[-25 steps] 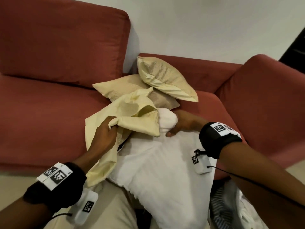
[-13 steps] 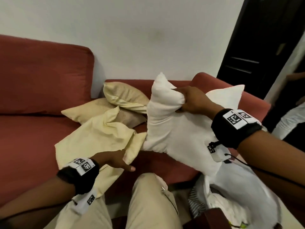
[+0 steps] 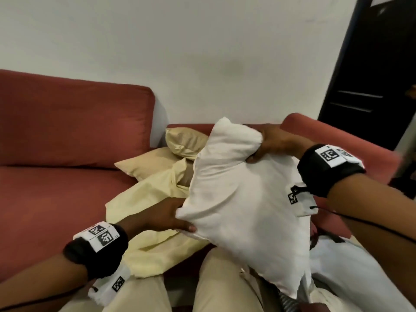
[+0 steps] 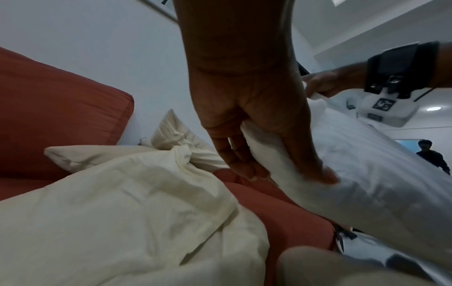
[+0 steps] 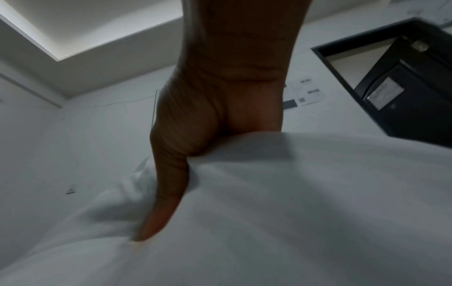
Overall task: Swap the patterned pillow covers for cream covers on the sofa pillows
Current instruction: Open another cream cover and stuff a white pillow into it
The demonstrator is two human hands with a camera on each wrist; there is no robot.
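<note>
Head view: left grip [image 3: 164, 216] pinches white pillow insert [image 3: 243, 199] at lower-left corner; right grip [image 3: 273, 141] clutches top edge. Cream cover [image 3: 144, 221] lies below left grip, on sofa [image 3: 56, 188].

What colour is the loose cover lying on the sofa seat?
Pale cream-yellow, plain with no pattern; the loose cover shows best in the head view.

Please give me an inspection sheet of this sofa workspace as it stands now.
Surface: red sofa.
Job's things: bare white pillow held up; loose cream cover on seat; two cream pillows in the corner.
Clutter: white and striped fabric low on the right.
Hands: left hand grips pillow's lower corner; right hand grips its top.
Cables: black cable from right wristband.
Surroundings: white wall, dark door.
</note>
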